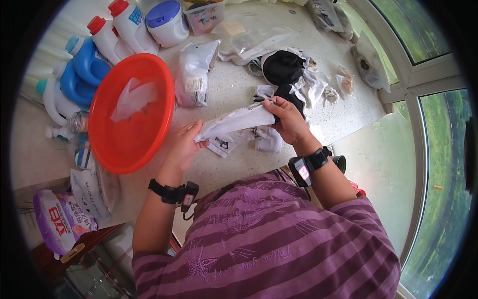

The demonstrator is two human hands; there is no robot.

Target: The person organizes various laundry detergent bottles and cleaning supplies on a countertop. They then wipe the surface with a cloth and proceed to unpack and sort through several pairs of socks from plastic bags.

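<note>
A white sock is stretched between my two hands above the speckled countertop. My left hand pinches one end between thumb and fingers. The other end, with a dark part, is gripped by my right hand. Beneath it lies another white sock with a dark printed figure, beside a folded white piece. Just beyond my right hand is a heap of black and white cloth items, some of them apparently socks.
Left of my hands, a red plastic basin stands tilted, a whitish translucent piece inside. Detergent bottles and a lidded tub line the back left. Plastic packages lie behind. A purple detergent bag is at lower left; windows border the right.
</note>
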